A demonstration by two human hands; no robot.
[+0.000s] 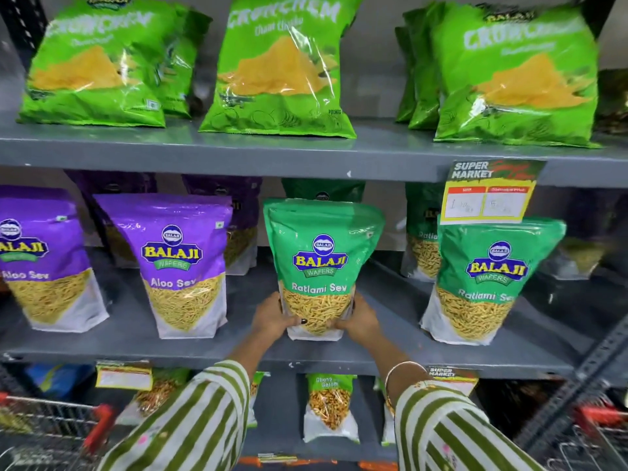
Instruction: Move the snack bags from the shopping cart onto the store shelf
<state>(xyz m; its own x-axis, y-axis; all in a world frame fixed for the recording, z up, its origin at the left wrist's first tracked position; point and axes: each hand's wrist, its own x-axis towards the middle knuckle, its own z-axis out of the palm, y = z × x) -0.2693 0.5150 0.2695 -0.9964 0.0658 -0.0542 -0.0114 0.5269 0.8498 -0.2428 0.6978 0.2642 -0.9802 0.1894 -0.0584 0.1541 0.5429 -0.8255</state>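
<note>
A green Ratlami Sev bag (321, 260) stands upright on the grey middle shelf (204, 345), near its front edge. My left hand (273, 317) grips the bag's lower left corner and my right hand (362, 319) grips its lower right corner. A second Ratlami Sev bag (486, 277) stands to the right, and two purple Aloo Sev bags (183, 263) (40, 256) stand to the left. The shopping cart (57, 419), red-trimmed wire, shows at the bottom left.
Large green Crunchem bags (282, 66) line the upper shelf (306, 154). A yellow price tag (489, 195) hangs from its edge at right. More bags stand behind the front row. A smaller snack bag (329, 406) sits on the lower shelf. Another red cart (598, 433) is at bottom right.
</note>
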